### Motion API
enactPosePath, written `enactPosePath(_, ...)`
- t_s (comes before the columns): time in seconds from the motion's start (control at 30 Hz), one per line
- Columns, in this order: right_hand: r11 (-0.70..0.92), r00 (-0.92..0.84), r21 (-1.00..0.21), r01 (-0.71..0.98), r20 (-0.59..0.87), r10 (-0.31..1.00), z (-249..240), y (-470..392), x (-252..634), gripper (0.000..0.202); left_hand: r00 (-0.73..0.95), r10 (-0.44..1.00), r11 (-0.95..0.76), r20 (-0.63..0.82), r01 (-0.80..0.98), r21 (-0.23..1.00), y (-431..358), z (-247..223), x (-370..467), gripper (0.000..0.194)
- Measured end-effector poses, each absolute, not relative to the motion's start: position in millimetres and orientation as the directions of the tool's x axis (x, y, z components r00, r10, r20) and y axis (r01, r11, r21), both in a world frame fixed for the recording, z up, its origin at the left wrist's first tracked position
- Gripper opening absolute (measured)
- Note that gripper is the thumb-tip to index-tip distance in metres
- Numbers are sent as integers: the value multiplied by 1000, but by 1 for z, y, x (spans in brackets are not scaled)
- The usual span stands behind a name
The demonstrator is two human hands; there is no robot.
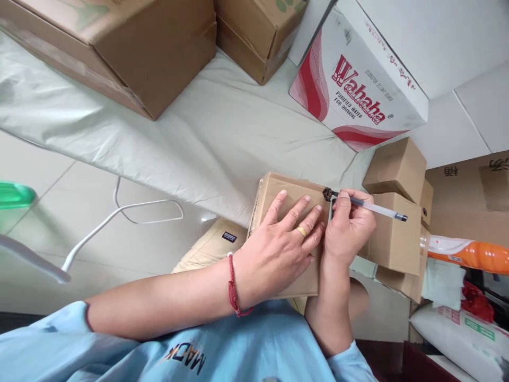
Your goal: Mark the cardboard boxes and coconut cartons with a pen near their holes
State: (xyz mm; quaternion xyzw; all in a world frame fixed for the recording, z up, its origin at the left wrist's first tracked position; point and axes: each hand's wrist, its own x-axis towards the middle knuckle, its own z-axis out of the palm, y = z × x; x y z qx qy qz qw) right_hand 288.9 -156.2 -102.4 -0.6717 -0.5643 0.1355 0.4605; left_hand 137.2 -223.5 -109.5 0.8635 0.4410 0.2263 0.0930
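A brown cardboard box [292,188] rests at the front edge of the covered surface, close to my body. My left hand [278,249] lies on top of it with fingers spread, a gold ring on one finger and a red bracelet at the wrist. At the box's right side, my right hand [348,228] is closed around a pen [377,208] with a clear barrel. The pen's tip end meets a dark scribbled patch [328,194] near the box's upper right corner.
Large cartons [159,48] stand at the back left, and a red and white water carton [358,85] at the back right. Small boxes [397,228] are stacked right of my right hand, beside an orange and white object [473,253]. A white metal frame [119,212] is at left.
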Motion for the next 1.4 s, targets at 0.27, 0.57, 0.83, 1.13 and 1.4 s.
enactPosePath(0.27,64,335,-784,618,336,880,-104,-157,289,26,504,803,-594,318,721,357,-223,-110,137,50)
enactPosePath(0.57,76,334,-779,623,352,874,-103,-156,289,21,509,806,-591,302,716,371,-224,-110,136,50)
enactPosePath(0.83,55,318,-762,645,333,887,-104,-156,289,23,513,808,-590,291,708,389,-223,-109,136,52)
enactPosePath(1.13,95,421,-806,584,401,814,-104,-157,287,20,506,806,-591,307,708,386,-223,-110,137,48)
enactPosePath(1.4,-5,505,-879,476,268,821,-107,-183,343,38,517,811,-585,276,707,397,-222,-110,137,49)
